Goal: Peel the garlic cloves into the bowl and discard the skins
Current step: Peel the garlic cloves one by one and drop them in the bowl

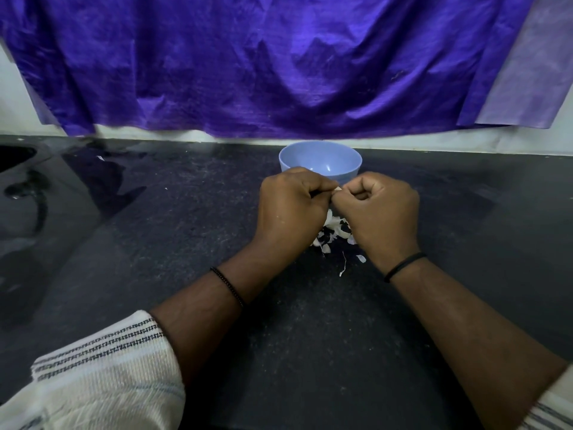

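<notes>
Bowl [320, 162] on counter [155, 243] behind hands [338, 206]; skins [333, 231] beneath them.

This looks like a home kitchen. A dark, polished stone counter [155, 231] runs across the lower frame and meets a pale wall at the back. At the far left edge sits the dark corner of what may be a sink [14, 155]. A purple cloth [263, 66] hangs over the wall above.

Blue bowl [320, 162] sitting on black speckled counter [186, 228]; purple cloth [263, 63] hanging behind; white skins [330, 231]; cream black-striped sleeve [102, 367].
</notes>
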